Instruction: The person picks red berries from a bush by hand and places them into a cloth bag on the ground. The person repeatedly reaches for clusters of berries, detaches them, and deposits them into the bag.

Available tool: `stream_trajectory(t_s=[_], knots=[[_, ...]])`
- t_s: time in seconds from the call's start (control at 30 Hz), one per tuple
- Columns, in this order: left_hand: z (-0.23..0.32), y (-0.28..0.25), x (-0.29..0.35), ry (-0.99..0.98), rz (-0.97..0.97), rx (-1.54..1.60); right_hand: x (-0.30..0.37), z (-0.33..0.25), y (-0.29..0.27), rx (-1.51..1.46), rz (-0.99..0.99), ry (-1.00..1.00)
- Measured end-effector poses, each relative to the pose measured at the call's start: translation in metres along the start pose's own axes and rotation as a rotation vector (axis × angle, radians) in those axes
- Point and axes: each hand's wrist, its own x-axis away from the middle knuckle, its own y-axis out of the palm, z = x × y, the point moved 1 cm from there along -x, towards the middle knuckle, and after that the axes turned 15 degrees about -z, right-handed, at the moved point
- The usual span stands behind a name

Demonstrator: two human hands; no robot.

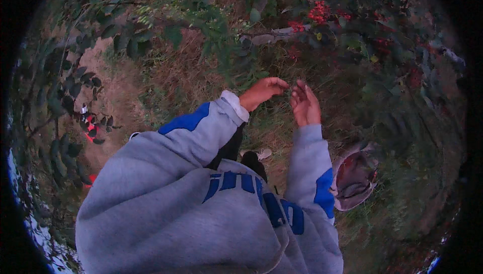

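My left hand [263, 93] reaches in from the left, its fingers bent and pressed together toward the right hand. Whether a thin stem or something else small sits in its fingertips is too dim to make out. Just to the right, my right hand [305, 105] points upward with the palm partly showing and the fingers loosely curled and apart; nothing shows in it. A small gap separates the two hands. Beyond them, clusters of small red berries [319, 12] hang among dark green leaves [352, 40] on a branch, touched by neither hand.
An open pale sack [354, 178] with a dark inside stands on the grass beside my right forearm. Leafy branches [73, 88] fill the left side, with red objects [91, 128] behind them. My shoe [263, 153] shows below the hands on dry grass [176, 67].
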Motion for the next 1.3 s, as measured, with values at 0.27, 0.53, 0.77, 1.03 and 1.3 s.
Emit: stream_trajectory(t_s=[0.27, 0.53, 0.77, 1.03, 1.3], knots=[[0.029, -0.031, -0.031, 0.17, 0.176, 0.147, -0.084, 0.014, 0.001, 0.093, 0.097, -0.077], [0.028, -0.053, -0.081, 0.312, -0.123, 0.58, -0.091, 0.015, -0.002, 0.108, 0.09, -0.127], [0.025, -0.057, -0.084, 0.255, -0.134, 0.564, -0.085, 0.01, 0.009, 0.111, 0.121, -0.141], [0.032, -0.046, -0.069, 0.232, 0.082, 0.553, -0.085, 0.005, 0.014, 0.074, 0.163, -0.124], [0.014, -0.019, -0.036, 0.152, 0.16, 0.541, -0.046, 0.017, 0.003, -0.183, 0.076, -0.106]])
